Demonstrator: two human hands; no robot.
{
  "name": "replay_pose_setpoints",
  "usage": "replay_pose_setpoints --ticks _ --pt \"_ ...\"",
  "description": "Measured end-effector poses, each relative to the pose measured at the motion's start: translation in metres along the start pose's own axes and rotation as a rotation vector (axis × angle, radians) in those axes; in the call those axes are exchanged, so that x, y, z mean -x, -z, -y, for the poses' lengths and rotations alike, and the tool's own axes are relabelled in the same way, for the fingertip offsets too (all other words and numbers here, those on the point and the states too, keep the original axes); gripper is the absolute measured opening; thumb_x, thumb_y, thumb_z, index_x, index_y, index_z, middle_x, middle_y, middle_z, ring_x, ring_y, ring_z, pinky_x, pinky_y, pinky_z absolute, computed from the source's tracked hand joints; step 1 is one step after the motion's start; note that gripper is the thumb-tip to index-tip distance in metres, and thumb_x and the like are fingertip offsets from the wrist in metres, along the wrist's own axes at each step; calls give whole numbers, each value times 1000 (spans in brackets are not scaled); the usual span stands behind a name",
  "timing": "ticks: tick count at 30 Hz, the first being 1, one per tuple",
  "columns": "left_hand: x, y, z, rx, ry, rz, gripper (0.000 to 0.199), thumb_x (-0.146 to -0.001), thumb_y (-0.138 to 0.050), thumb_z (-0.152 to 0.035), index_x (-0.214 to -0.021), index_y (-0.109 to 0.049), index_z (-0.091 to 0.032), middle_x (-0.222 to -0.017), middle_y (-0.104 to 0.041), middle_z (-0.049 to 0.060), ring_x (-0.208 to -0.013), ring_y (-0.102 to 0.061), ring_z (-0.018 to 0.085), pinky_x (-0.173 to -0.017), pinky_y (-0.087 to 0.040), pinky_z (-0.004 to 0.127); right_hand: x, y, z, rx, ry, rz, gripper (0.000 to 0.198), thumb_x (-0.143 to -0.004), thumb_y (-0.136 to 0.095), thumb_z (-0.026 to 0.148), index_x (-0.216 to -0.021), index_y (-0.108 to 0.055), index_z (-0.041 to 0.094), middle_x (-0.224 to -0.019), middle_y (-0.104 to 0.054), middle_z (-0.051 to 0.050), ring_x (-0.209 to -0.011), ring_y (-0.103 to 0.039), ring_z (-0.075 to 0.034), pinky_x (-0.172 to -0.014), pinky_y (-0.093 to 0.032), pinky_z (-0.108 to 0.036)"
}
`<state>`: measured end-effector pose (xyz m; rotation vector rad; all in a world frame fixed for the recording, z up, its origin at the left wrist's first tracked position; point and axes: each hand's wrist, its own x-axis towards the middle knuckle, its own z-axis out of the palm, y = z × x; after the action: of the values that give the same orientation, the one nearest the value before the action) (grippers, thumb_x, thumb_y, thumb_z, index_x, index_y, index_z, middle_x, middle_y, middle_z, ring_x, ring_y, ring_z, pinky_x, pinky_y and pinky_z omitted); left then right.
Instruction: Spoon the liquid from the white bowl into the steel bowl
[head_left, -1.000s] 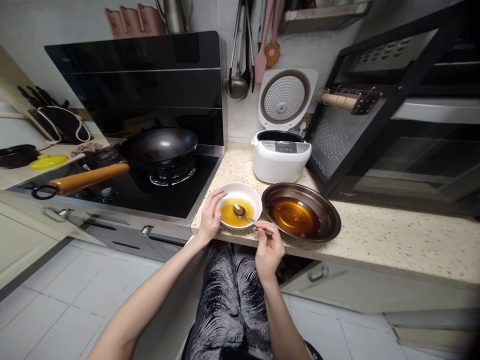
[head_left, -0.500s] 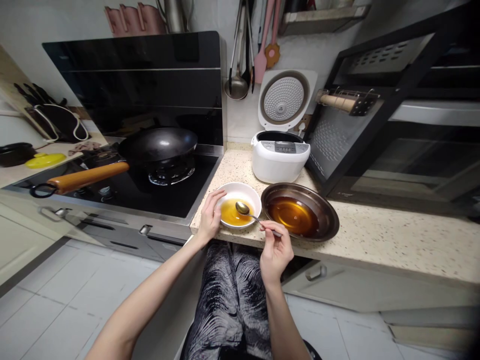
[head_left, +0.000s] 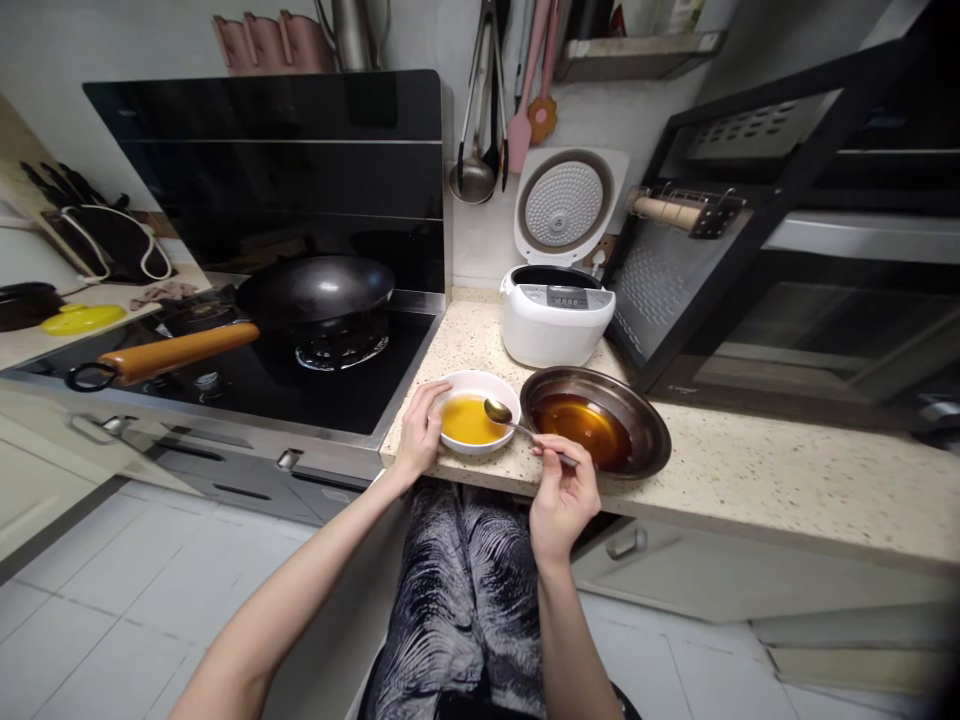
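My left hand is closed on the left rim of a white bowl. Yellow liquid covers the bowl's bottom. My right hand pinches the handle of a metal spoon, whose head is over the right side of the bowl. Whether the spoon's head touches the liquid, I cannot tell. Just right of the bowl stands a dark metal basin with amber liquid in it; the right hand's fingers overlap its near left edge.
Behind the basin is a white rice cooker, lid raised. On the left, a black wok sits on the stove, its wooden handle pointing left. A black rack borders the speckled counter. Utensils such as a ladle hang on the wall.
My right hand and the spoon have moved slightly right, taking the spoon's head from the bowl's middle toward its right side. The left hand stays on the bowl.
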<state>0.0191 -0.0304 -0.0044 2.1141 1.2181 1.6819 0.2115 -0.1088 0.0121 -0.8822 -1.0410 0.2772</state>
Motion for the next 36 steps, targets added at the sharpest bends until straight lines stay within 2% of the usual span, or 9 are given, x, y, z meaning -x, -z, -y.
replay_pose_setpoints --ticks 10,22,29,36 --pt "0 -1 2 -2 -4 7 49 -106 -33 -48 -125 -65 -16 -130 -67 16 -126 -62 30 -109 -48 49 -17 -1 5 2 45 -55 10 -98 -61 25 -95 -69 19 -92 -71 -4 -80 -68 -14 -74 -59 -29" --pt "0 1 0 -18 6 20 49 -106 -32 -48 -126 -65 -17 -131 -66 16 -126 -61 29 -111 -47 50 -24 19 -6 151 133 -135 11 -99 -60 27 -96 -68 20 -93 -72 -5 -87 -72 -18 -81 -60 -35" --pt "0 0 2 -9 9 20 50 -106 -32 -49 -127 -65 -17 -132 -66 16 -127 -60 30 -112 -46 50 -21 27 -13 256 313 -68 11 -97 -60 16 -99 -70 21 -92 -74 -5 -90 -71 -18 -86 -58 -36" --pt "1 0 3 -15 9 26 54 -105 -30 -53 -126 -64 -17 -133 -65 16 -128 -60 30 -112 -46 49 -21 30 -15 340 493 107 21 -97 -56 9 -104 -70 23 -92 -75 -5 -91 -71 -20 -83 -59 -37"
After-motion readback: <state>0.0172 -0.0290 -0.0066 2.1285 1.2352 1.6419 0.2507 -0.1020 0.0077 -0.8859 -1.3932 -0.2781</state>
